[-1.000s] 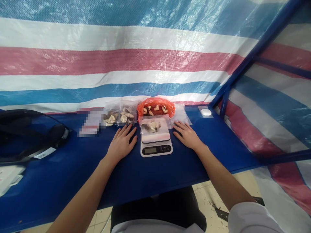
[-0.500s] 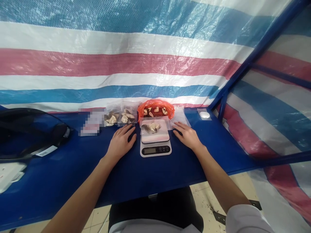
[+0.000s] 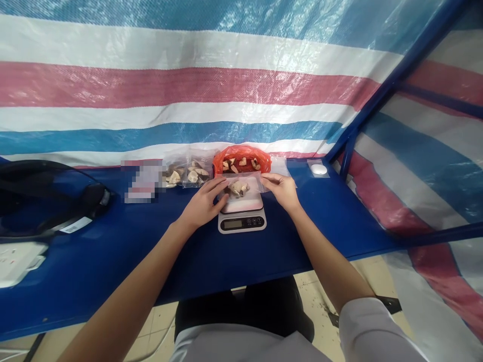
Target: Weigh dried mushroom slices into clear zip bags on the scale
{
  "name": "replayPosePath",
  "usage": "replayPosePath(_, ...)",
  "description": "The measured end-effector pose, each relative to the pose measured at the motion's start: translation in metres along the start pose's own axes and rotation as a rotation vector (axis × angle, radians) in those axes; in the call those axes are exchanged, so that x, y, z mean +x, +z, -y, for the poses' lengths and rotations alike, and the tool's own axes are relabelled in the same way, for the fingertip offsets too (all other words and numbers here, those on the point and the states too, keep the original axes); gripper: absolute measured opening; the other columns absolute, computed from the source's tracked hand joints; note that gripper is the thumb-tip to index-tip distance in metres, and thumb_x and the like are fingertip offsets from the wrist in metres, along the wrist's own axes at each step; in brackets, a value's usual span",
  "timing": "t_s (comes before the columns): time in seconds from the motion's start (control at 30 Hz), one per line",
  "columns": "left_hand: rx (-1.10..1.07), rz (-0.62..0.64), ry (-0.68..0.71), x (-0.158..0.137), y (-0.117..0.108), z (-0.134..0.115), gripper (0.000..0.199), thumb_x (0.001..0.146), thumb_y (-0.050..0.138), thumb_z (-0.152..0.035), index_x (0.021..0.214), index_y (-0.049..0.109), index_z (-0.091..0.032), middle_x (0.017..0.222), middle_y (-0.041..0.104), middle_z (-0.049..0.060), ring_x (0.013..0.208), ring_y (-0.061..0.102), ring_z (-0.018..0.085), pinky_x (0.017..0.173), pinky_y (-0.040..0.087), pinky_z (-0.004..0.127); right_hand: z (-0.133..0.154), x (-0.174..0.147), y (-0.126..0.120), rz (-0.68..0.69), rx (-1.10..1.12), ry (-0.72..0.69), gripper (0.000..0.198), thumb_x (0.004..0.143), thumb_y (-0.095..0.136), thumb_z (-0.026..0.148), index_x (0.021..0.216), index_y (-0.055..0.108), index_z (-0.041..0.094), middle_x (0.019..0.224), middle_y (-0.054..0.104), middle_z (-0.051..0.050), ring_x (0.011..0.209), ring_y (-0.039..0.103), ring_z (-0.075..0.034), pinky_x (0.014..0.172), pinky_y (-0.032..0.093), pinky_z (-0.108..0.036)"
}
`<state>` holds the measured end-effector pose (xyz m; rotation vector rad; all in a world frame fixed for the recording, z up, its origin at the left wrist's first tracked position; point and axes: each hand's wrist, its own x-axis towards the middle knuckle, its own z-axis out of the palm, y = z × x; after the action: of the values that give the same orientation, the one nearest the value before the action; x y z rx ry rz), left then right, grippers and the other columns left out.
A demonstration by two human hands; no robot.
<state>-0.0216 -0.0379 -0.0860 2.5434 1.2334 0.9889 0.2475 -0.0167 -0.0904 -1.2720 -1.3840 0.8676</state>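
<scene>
A clear plastic bag [image 3: 239,188] with pale and dark mushroom pieces in it lies on a white kitchen scale [image 3: 242,222]. My right hand [image 3: 281,191] pinches the bag's right edge between thumb and fingertips. Over the bag's left end, my left hand [image 3: 204,202] reaches with its fingers stretched out and the thumb apart. Its fingertips appear to touch the plastic. Just behind the scale stands an orange-red plastic bag [image 3: 222,152], its mouth wide and several mushroom pieces inside.
Two filled clear bags [image 3: 194,175] lie left of the orange bag, near a blurred-out packet [image 3: 142,183]. A flat clear bag [image 3: 279,165] lies behind my right hand. Further right is a white oval object [image 3: 319,170]. Black headgear [image 3: 90,201] and a white power strip [image 3: 18,261] are at left.
Both hands have moved inward from beside the scale to the bag on it. My right hand has taken hold of the bag's right edge.
</scene>
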Motion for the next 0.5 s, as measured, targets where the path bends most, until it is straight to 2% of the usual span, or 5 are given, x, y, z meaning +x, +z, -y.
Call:
replayPosePath(0.13,-0.005,0.039,-0.021,0.001,0.001,-0.001,0.047,0.1,0.045,-0.043,0.135,0.063,-0.019,0.141,0.062,0.013,0.133,0.057,0.027,0.117,0.044,0.045,-0.003,0.003,0.002,0.048,0.112,0.053,0.037,0.064,0.084,0.045,0.09,0.08,0.019,0.092,0.081,-0.005,0.087,0.076,-0.025,0.087,0.063,-0.041)
replayPosePath(0.3,-0.016,0.029,-0.051,0.0,0.001,-0.005,0.046,0.099,0.047,-0.044,0.129,0.067,-0.016,0.135,0.066,0.014,0.129,0.06,0.027,0.114,0.046,0.045,0.0,0.002,0.001,0.121,0.242,0.134,0.038,0.055,0.089,0.041,0.083,0.079,0.018,0.083,0.077,-0.002,0.077,0.072,-0.02,0.071,0.065,-0.036)
replayPosePath(0.4,-0.04,0.008,-0.089,0.001,-0.001,-0.008,0.042,0.098,0.048,-0.042,0.124,0.07,-0.019,0.129,0.07,0.011,0.122,0.064,0.026,0.11,0.049,0.044,0.008,0.004,-0.002,0.161,0.225,0.098,0.036,0.055,0.089,0.041,0.082,0.079,0.018,0.081,0.076,-0.001,0.073,0.07,-0.018,0.067,0.064,-0.033)
replayPosePath(0.5,-0.09,-0.044,-0.111,0.01,-0.005,-0.01,0.041,0.096,0.049,-0.043,0.118,0.072,-0.018,0.12,0.073,0.012,0.113,0.067,0.026,0.105,0.051,0.041,0.019,0.009,-0.005,0.212,0.133,0.002,0.033,0.061,0.086,0.042,0.083,0.079,0.018,0.081,0.077,-0.002,0.07,0.069,-0.018,0.066,0.063,-0.033)
